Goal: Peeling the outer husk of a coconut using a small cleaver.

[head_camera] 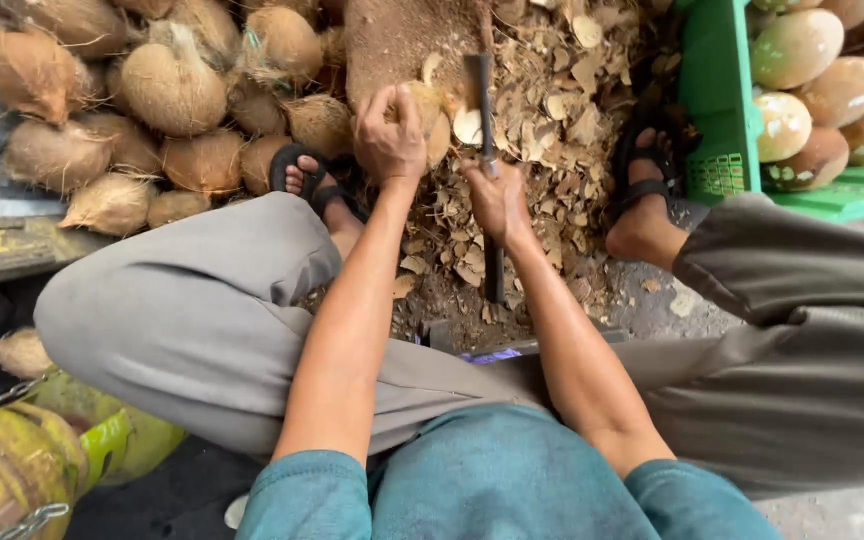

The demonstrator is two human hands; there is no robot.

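Observation:
My left hand (pixel 390 135) grips a brown coconut (pixel 434 125) and presses it against a worn wooden block (pixel 402 40). My right hand (pixel 497 200) is closed around the handle of a long dark chopping knife (pixel 482 100), whose blade points away from me and rests beside the coconut. Pale cut patches show on the coconut's shell. Both forearms reach forward between my knees, which are in grey trousers.
A heap of fibrous husked coconuts (pixel 172 90) lies at the left. A green plastic crate (pixel 717 100) at the right holds several trimmed coconuts (pixel 797 45). Husk chips (pixel 562 110) litter the ground between my sandalled feet. Green-yellow coconuts (pixel 12 460) sit at bottom left.

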